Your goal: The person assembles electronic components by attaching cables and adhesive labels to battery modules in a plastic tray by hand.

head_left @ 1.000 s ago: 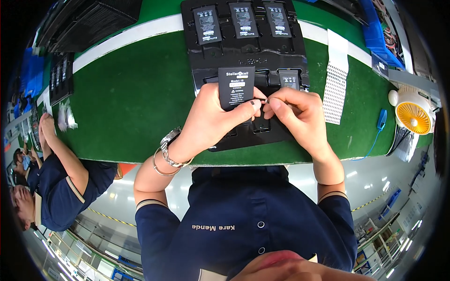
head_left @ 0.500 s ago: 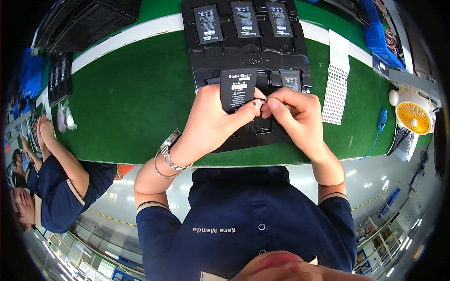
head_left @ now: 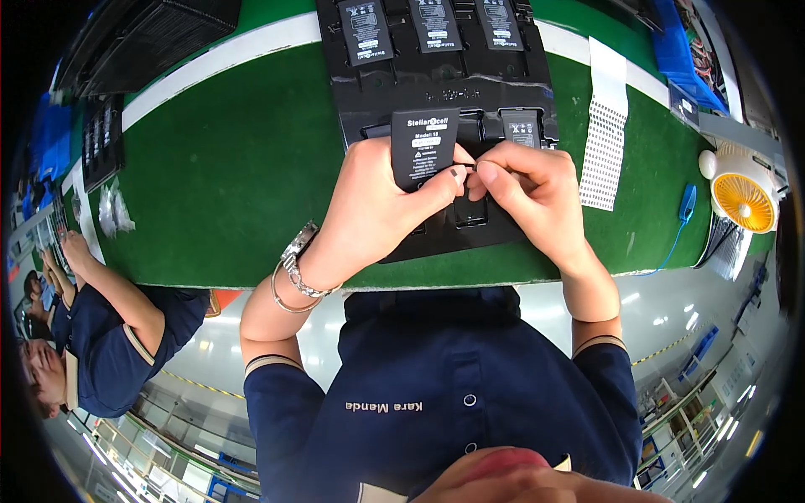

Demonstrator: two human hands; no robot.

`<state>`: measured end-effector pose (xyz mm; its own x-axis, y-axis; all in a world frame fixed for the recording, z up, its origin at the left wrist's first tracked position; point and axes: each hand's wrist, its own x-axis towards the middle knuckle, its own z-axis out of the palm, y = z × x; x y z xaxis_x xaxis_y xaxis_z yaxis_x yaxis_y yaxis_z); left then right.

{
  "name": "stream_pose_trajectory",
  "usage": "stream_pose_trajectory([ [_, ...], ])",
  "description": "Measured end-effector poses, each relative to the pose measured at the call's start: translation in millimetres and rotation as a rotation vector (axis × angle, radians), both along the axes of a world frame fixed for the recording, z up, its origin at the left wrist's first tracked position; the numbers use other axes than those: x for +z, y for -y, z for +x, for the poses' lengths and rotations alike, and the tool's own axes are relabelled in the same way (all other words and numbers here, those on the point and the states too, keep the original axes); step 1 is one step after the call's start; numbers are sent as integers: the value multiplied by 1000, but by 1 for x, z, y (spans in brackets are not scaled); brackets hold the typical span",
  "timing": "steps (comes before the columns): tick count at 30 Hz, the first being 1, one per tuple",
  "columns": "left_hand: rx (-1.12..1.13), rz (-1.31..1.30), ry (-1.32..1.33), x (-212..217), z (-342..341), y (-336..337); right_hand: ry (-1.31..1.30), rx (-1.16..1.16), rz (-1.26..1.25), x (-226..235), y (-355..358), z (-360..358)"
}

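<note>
My left hand (head_left: 390,197) is closed around a flat black phone battery (head_left: 424,142), held upright with its printed side toward me. At the battery's lower right, my right hand (head_left: 532,189) pinches a thin dark piece (head_left: 470,168), perhaps the battery's connector strip; the fingers hide most of it. The two hands' fingertips meet there. Both hands are over the near part of a black moulded tray (head_left: 444,80). Several similar batteries lie in its far pockets, such as one battery (head_left: 434,27), and another battery (head_left: 521,127) sits just beyond my right hand.
A white sheet of small dark labels (head_left: 603,138) lies right of the tray. Farther right are a blue tool with a cord (head_left: 688,204) and a small yellow-and-white fan (head_left: 744,201). Stacked black trays (head_left: 151,42) stand far left. A co-worker (head_left: 117,335) sits at the left.
The whole view has shifted slightly, so the tray and label sheet appear a little higher. Both hands keep their hold on the battery and the thin piece, with almost no movement.
</note>
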<state>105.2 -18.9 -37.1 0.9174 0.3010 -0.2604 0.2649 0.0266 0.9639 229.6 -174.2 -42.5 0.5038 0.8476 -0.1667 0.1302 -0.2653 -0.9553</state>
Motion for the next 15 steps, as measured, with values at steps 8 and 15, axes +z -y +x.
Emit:
stream_pose_trajectory([
  [8,5,-27,-5,0,-1,1,-14,11,8,0,0,0],
  [15,8,-29,3,0,-1,1,-17,16,-1,1,0,0],
])
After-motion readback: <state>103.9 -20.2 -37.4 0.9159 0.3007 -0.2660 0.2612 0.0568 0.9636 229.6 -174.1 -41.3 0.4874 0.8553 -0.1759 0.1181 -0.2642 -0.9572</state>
